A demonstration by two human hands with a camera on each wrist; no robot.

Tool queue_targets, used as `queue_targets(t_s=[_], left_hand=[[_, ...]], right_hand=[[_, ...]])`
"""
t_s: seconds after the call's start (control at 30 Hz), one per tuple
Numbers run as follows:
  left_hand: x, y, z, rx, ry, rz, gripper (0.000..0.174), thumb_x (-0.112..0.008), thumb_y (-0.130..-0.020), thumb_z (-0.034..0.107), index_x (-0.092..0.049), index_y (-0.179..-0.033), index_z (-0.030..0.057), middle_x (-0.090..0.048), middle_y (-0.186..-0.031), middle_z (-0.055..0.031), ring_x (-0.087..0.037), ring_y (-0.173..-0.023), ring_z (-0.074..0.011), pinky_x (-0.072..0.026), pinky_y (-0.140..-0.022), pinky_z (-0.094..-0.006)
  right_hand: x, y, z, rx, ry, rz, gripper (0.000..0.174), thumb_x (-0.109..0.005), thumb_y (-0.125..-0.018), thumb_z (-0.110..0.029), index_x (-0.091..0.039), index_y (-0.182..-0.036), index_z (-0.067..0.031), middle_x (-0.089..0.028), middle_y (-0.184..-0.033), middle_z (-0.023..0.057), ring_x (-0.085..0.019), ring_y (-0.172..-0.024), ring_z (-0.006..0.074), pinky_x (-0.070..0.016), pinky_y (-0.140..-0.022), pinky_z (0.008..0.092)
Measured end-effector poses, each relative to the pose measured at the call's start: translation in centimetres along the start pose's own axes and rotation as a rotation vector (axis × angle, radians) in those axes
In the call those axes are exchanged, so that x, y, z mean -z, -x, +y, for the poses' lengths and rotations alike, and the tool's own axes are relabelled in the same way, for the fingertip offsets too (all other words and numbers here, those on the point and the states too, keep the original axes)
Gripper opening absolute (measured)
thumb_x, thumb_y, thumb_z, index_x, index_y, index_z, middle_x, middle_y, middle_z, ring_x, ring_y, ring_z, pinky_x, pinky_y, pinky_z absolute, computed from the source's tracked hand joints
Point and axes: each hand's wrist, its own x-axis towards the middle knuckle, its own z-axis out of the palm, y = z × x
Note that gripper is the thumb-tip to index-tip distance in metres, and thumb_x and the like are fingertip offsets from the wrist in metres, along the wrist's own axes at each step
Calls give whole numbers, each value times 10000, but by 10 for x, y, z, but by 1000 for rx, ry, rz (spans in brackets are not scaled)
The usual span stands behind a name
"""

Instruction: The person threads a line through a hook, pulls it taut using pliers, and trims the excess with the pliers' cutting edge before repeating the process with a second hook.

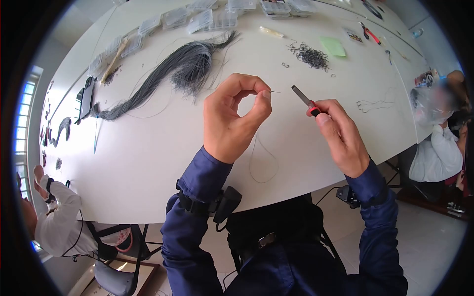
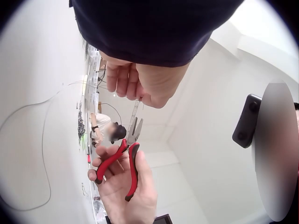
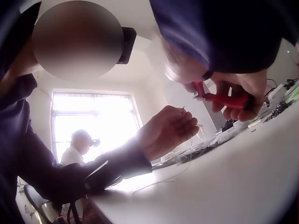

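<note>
My left hand [image 1: 232,118] pinches a thin grey line [image 1: 264,182] between thumb and forefinger, and a tiny thin tip [image 1: 276,92] sticks out past the fingertips. Below the hand the line hangs down in a loose loop over the table. My right hand [image 1: 343,140] holds red-handled pliers [image 1: 301,96], their metal nose pointing toward the left hand with a gap between. In the left wrist view the pliers [image 2: 108,163] show jaws slightly apart and handles spread across the palm and fingers. The right wrist view shows the pliers' red handle [image 3: 229,100] under the right hand.
On the white table [image 1: 148,163] lies a long bundle of grey strands [image 1: 158,76]. Farther back are a pile of small dark pieces [image 1: 311,56], a green paper [image 1: 333,46] and clear plastic boxes [image 1: 200,22]. Other people sit at the left and right ends.
</note>
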Motion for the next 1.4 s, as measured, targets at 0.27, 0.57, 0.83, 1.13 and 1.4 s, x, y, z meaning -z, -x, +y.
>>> queue_targets(t_s=[0.27,0.57,0.83,1.13,1.4], left_hand=[[0,0,-2,-7,19,5,77,-654,-861,-6,-636,-931,-33,-649,-907,-44,-612,-875,-121,-487,-933,-302],[0,0,-2,17,7,-1,81,-658,-861,11,-637,-928,-30,-651,-893,-40,-612,-872,-117,-486,-934,-302],[0,0,-3,13,19,-6,72,-651,-862,3,-634,-925,-28,-647,-898,-39,-609,-880,-117,-482,-935,-300],[0,0,-1,35,28,-1,76,-652,-863,2,-633,-928,-33,-650,-898,-42,-612,-872,-117,-488,-925,-299],[1,1,0,39,39,-13,75,-655,-866,4,-633,-925,-37,-649,-893,-40,-611,-868,-116,-486,-924,-297]], right_hand=[[-12,-2,-4,50,-69,-12,349,-523,-1021,-311,-580,-1119,19,-587,-897,102,-521,-752,163,-439,-686,305],[-13,-2,-10,27,-82,-13,332,-548,-1012,-310,-605,-1023,18,-508,-684,34,-447,-619,112,-406,-599,278],[-11,-3,-9,17,-46,-14,326,-553,-1009,-302,-605,-982,18,-498,-658,41,-449,-608,112,-404,-586,278],[-18,-4,-5,32,-207,34,295,-554,-1001,-265,-614,-1034,21,-536,-721,21,-459,-664,99,-402,-616,261],[-16,-4,-13,13,-103,17,280,-576,-995,-250,-612,-948,23,-493,-656,25,-432,-618,93,-388,-582,259]])
